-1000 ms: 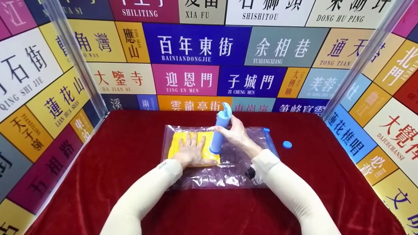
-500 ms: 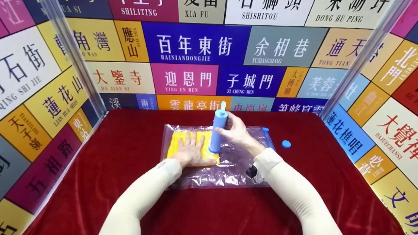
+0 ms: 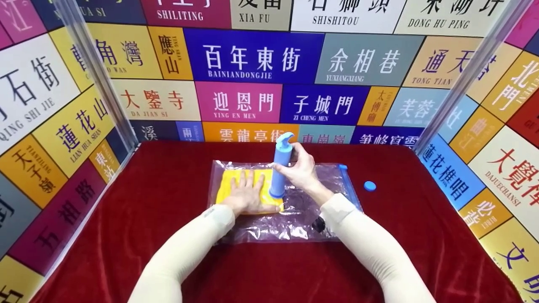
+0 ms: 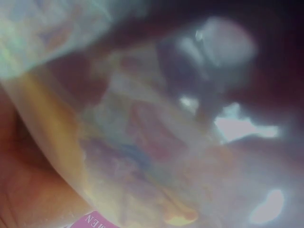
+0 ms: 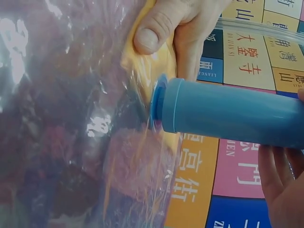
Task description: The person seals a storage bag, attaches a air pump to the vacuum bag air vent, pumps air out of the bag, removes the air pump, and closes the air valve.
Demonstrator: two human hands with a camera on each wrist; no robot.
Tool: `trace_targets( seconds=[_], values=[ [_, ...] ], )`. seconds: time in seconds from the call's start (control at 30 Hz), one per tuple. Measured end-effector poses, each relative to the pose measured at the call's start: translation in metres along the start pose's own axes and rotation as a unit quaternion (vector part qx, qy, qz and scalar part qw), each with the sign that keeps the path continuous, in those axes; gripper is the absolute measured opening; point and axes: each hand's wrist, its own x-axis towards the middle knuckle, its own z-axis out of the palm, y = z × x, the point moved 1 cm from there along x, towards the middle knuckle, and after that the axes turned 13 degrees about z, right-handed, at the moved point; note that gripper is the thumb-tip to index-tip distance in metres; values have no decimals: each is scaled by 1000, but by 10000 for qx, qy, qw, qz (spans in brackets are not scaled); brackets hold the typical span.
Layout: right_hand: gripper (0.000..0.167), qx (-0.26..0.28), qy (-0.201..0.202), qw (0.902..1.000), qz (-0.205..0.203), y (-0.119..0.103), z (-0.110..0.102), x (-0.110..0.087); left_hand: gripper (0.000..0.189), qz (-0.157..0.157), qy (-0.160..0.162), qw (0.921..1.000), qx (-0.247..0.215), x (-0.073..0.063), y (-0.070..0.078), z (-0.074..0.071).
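Observation:
A clear plastic vacuum bag lies flat on the red cloth, with a folded yellow cloth inside its left half. My left hand presses down on the yellow cloth through the film, fingers spread. My right hand grips the barrel of a blue hand pump, which stands nearly upright on the bag beside the left thumb. In the right wrist view the base of the pump sits against the blue valve on the film. The left wrist view is blurred, filled mostly by shiny film.
A round blue cap lies on the red cloth right of the bag. Along the bag's right edge runs a blue zip strip. Panels with street names stand behind and at both sides.
The pump's hooked top turns from side to side while its barrel shifts and tilts slightly under my right hand. My left hand stays in place on the yellow cloth.

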Motion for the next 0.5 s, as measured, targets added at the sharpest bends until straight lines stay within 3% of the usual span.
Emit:
trace_targets(
  seconds=[0.23,0.4,0.5],
  values=[
    [63,-121,400,9991,21,-1,2,-1,136,-28,64,9999,73,0,2,-3],
    [67,-170,209,9996,45,-3,3,-4,137,-44,12,9999,152,3,0,-1],
    [65,-179,-119,9998,60,-2,4,-8,137,-37,-54,9999,144,3,0,3]
  ],
)
